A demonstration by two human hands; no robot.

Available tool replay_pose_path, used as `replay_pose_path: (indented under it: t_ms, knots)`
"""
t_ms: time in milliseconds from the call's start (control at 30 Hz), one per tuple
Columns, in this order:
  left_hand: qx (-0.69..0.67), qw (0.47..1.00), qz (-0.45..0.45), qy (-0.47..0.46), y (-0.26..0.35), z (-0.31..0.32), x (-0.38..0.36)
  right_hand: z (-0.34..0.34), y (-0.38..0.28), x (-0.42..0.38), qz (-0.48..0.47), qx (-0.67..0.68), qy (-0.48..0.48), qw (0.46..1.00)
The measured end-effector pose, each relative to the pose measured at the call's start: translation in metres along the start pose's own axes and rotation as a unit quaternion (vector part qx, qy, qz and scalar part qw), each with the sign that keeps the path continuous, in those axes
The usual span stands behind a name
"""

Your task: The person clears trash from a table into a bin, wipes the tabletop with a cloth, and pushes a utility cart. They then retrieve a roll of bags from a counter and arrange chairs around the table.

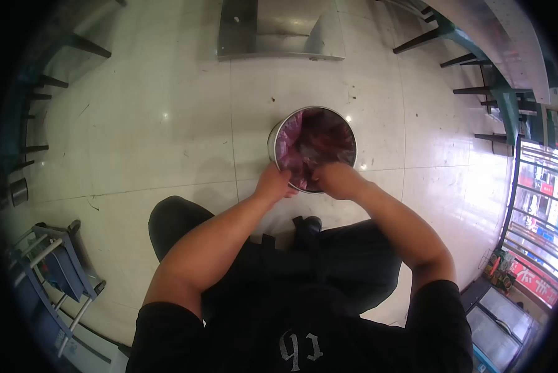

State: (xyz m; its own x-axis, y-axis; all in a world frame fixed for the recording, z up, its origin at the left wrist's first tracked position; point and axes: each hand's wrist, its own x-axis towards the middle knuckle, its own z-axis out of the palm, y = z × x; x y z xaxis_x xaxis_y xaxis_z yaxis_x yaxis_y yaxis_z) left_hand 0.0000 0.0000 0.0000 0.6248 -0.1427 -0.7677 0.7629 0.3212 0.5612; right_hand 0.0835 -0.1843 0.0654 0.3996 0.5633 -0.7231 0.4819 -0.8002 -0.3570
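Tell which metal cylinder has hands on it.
Bin with purplish plastic: left hand and right hand at its rim. Smaller metal cylinder, far left, untouched.

A blue folding chair (61, 267) stands left of a glass-topped cabinet (501, 320).

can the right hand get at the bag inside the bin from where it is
Most likely yes: the right hand is already at the near rim of the bin, whose top is open, and nothing seems to block the bag.

Counted: 1 round tub (274, 140) at the fingers (290, 192), 1 metal piece (238, 31) ahead, 1 small can (19, 192) far left. Green chairs (507, 112): several, exact count unclear.
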Motion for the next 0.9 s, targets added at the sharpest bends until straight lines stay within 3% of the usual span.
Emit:
replay_pose_path:
  t_ms: [67,200,267,500,567,600,667,733,767,800,833,867,900]
  knots:
    - [0.005,1.0,0.001,0.002,0.001,0.0,0.0,0.005,-0.002,-0.006,-0.004,0.041,0.074,0.996]
    - [0.003,1.0,0.01,0.004,0.003,-0.003,0.0,0.009,-0.005,-0.008,-0.013,0.059,0.107,0.992]
    - [0.003,1.0,-0.02,-0.004,0.003,-0.006,0.001,0.019,-0.002,-0.007,-0.057,0.06,0.144,0.986]
    - [0.08,0.989,-0.114,-0.055,-0.008,-0.024,0.021,0.019,-0.014,-0.028,-0.076,0.04,0.161,0.983]
    - [0.23,0.967,-0.087,-0.059,-0.02,-0.038,0.039,0.017,-0.017,-0.038,-0.115,0.024,0.24,0.964]
    - [0.384,0.922,-0.034,-0.028,0.017,-0.03,0.002,0.001,-0.027,-0.049,-0.125,0.024,0.262,0.957]
    - [0.541,0.838,0.057,0.035,0.033,-0.027,-0.023,-0.045,-0.05,-0.075,-0.151,-0.014,0.305,0.94]
    - [0.555,0.825,0.087,0.054,0.041,-0.024,-0.043,-0.082,-0.072,-0.101,-0.166,-0.058,0.334,0.926]
    - [0.559,0.821,0.098,0.059,0.054,-0.02,-0.055,-0.105,-0.082,-0.112,-0.215,-0.074,0.424,0.877]
    - [0.499,0.851,0.152,0.059,0.066,-0.016,-0.071,-0.129,-0.092,-0.123,-0.263,-0.089,0.506,0.816]
    - [0.435,0.875,0.204,0.059,0.079,-0.014,-0.089,-0.152,-0.104,-0.136,-0.27,-0.095,0.512,0.81]
    - [0.437,0.872,0.21,0.067,0.095,-0.012,-0.11,-0.175,-0.113,-0.151,-0.266,-0.085,0.558,0.781]
    - [0.41,0.861,0.289,0.079,0.115,-0.011,-0.132,-0.196,-0.121,-0.163,-0.26,-0.074,0.602,0.752]
